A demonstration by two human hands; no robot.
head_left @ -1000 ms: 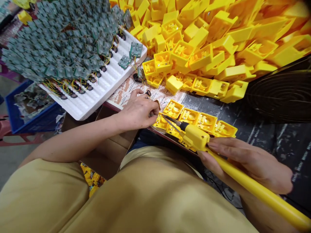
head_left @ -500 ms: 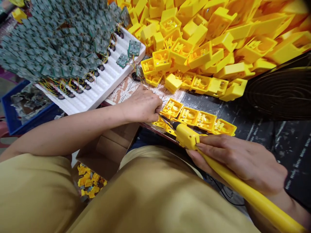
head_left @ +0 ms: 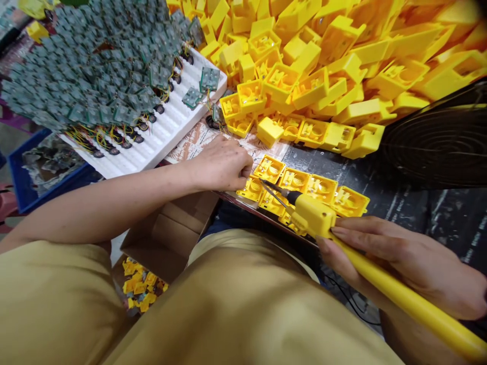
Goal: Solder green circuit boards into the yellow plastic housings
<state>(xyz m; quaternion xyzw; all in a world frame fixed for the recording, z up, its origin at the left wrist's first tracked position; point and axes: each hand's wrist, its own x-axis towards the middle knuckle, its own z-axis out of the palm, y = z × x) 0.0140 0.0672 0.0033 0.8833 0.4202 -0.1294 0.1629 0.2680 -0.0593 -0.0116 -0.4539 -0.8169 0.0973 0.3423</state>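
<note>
My right hand (head_left: 403, 263) grips a yellow soldering iron (head_left: 315, 218) by its long handle, its dark metal tip resting over a row of small open yellow housings (head_left: 319, 187) at the table's near edge. My left hand (head_left: 222, 165) lies just left of that row, fingers curled and pinched at the leftmost housing (head_left: 251, 188). What the fingers pinch is hidden.
A large heap of yellow plastic housings (head_left: 342, 56) fills the back. A white foam tray (head_left: 167, 126) carries a pile of green circuit boards (head_left: 99, 61) with wires. An open cardboard box (head_left: 167, 238) and a blue crate (head_left: 26, 187) sit below left. A black fan guard (head_left: 437, 142) is right.
The soldering iron drew back to the right a little, its tip now farther from my left hand. My left hand stayed curled at the leftmost housing.
</note>
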